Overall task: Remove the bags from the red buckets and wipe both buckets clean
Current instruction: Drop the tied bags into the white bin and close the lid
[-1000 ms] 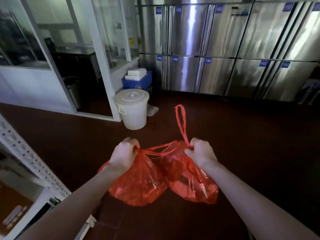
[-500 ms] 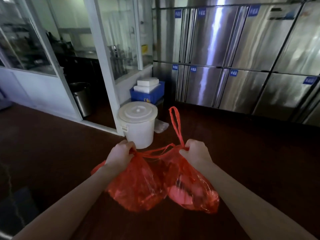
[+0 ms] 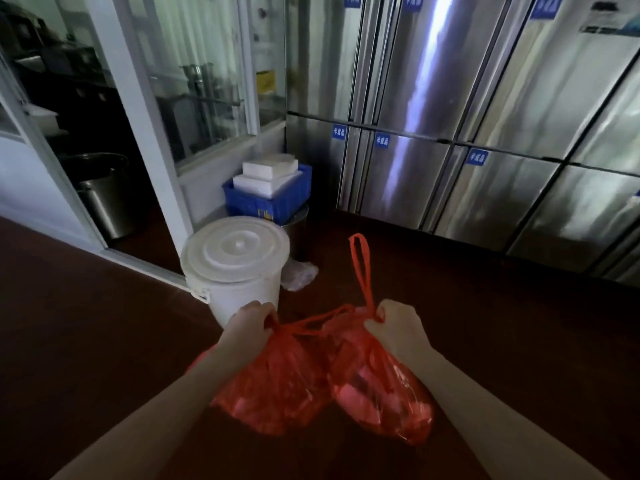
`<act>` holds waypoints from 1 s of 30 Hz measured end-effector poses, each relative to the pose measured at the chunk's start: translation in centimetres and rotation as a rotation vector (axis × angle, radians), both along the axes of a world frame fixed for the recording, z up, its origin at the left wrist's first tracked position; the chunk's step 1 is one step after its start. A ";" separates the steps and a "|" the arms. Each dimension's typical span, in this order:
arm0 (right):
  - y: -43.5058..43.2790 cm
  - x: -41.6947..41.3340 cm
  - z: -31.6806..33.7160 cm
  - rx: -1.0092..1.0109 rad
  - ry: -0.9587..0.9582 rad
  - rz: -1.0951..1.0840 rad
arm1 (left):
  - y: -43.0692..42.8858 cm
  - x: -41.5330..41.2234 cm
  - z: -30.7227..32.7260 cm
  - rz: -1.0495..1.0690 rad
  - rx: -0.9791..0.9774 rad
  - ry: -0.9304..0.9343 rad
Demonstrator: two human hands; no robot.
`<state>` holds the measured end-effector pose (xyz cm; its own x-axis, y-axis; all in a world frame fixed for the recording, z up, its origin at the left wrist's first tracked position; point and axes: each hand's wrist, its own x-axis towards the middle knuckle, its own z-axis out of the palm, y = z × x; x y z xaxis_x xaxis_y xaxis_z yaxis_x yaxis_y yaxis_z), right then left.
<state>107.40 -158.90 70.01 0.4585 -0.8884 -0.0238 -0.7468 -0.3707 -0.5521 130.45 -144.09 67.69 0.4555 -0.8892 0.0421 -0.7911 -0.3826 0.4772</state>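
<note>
Head view. 2 red bags were held up in the lower centre of the frame, above the dark brown floor [image 3: 104,358], and touched each other along their inner sides.

The left hand [image 3: 251,327] had its fingers curled tight round the gathered neck of the left red bag [image 3: 277,386]. That bag hung below the fist, translucent and crumpled. Its contents could not be identified.

The right hand [image 3: 398,329] had its fingers clamped on the bunched neck of the right red bag [image 3: 381,393]. Pale shapes showed through the plastic, too blurred to name. 1 red loop handle [image 3: 360,268] stood up from this fist toward mid-frame. A red strap [image 3: 311,322] ran across between the 2 fists.

Surroundings:
- A white lidded bucket [image 3: 235,268] stood on the floor just above the left hand in the frame.
- A scrap of clear plastic [image 3: 299,275] lay at the bucket's right side.
- A blue crate [image 3: 273,199] sat above the bucket in the frame, with white foam blocks [image 3: 268,171] stacked in it.
- Steel cabinet doors [image 3: 450,150] with small blue labels filled the upper right.
- A glass partition [image 3: 201,81] stood at upper left.
- A steel pot [image 3: 104,192] sat at mid left.
</note>
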 end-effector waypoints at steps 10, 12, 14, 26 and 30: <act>-22.1 10.1 -4.6 0.033 0.032 0.027 | -21.9 8.0 -4.3 0.056 -0.033 0.058; -26.4 12.1 -6.0 0.051 0.040 0.049 | -25.9 9.5 -5.6 0.082 -0.014 0.066; -30.6 14.0 -7.4 0.086 0.053 0.077 | -29.5 11.1 -6.9 0.132 0.001 0.073; -50.7 26.5 -15.1 0.262 0.144 0.103 | -47.4 19.4 -16.5 0.425 0.102 0.224; -56.3 31.5 -20.0 0.304 0.175 0.103 | -53.0 22.7 -21.9 0.507 0.112 0.330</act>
<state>138.88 -215.17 50.02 0.5112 -0.7777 -0.3660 -0.8068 -0.2875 -0.5161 153.17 -197.09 45.83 0.7960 -0.5492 -0.2545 -0.3148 -0.7347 0.6009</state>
